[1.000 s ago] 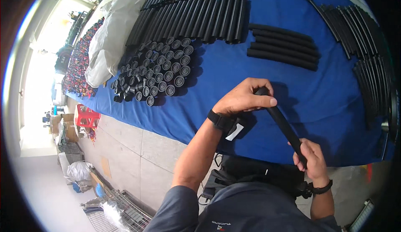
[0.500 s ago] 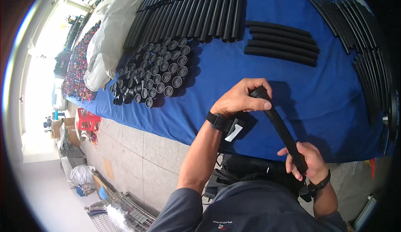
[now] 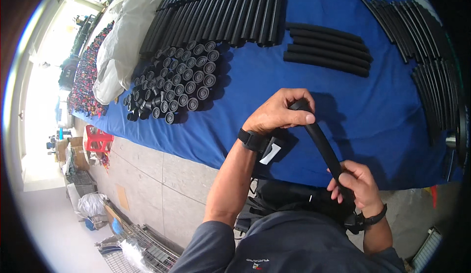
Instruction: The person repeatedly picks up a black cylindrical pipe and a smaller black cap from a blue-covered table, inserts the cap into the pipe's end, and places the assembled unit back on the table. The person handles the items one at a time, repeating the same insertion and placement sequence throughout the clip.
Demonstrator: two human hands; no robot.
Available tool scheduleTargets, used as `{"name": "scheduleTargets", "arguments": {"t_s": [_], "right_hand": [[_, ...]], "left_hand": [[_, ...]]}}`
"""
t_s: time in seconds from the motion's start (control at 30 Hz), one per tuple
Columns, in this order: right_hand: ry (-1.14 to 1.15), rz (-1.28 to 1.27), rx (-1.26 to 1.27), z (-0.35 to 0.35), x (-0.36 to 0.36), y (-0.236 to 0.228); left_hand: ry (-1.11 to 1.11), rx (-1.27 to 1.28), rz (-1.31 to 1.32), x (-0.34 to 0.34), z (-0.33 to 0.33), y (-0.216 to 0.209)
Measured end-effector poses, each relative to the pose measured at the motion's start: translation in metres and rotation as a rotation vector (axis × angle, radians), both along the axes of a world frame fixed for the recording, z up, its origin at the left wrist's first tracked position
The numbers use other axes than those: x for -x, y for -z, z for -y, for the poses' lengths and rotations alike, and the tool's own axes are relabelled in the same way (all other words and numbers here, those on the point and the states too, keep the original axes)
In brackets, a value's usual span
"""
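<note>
My left hand (image 3: 282, 111) grips tube (image 3: 325, 148) up top, right hand (image 3: 360, 182) round lower end, prob to steady it over table's (image 3: 245, 96) near edge. Caps (image 3: 170, 85) bunched leftward, guessing for easy reach.

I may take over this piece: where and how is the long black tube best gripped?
Probably around the middle of the long black tube, from over the blue cloth: that stretch is slim and uncovered, while the left hand holds the tube's upper end and the right hand its lower part.
</note>
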State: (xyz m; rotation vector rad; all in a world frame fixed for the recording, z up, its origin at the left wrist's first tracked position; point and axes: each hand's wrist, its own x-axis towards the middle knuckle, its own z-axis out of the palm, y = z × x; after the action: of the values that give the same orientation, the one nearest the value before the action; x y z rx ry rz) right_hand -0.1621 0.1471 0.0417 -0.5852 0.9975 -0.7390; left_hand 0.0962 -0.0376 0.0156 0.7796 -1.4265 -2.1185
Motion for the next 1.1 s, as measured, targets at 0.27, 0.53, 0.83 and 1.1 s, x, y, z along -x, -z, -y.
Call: {"name": "scheduleTargets", "arguments": {"t_s": [0.27,0.53,0.83,1.1], "right_hand": [[0.098,0.241,-0.204,0.005,-0.001,-0.011],[-0.051,0.017,0.000,0.003,-0.004,-0.005],[0.007,-0.087,0.149,-0.001,-0.005,0.005],[0.000,0.265,-0.133,0.000,0.001,0.003]], "left_hand": [[-0.028,0.025,-0.067,-0.001,0.000,0.003],[-0.026,0.012,-0.092,-0.001,0.001,0.009],[-0.024,0.016,-0.084,-0.001,0.001,0.006],[-0.023,0.004,-0.105,0.000,0.001,0.006]]}}
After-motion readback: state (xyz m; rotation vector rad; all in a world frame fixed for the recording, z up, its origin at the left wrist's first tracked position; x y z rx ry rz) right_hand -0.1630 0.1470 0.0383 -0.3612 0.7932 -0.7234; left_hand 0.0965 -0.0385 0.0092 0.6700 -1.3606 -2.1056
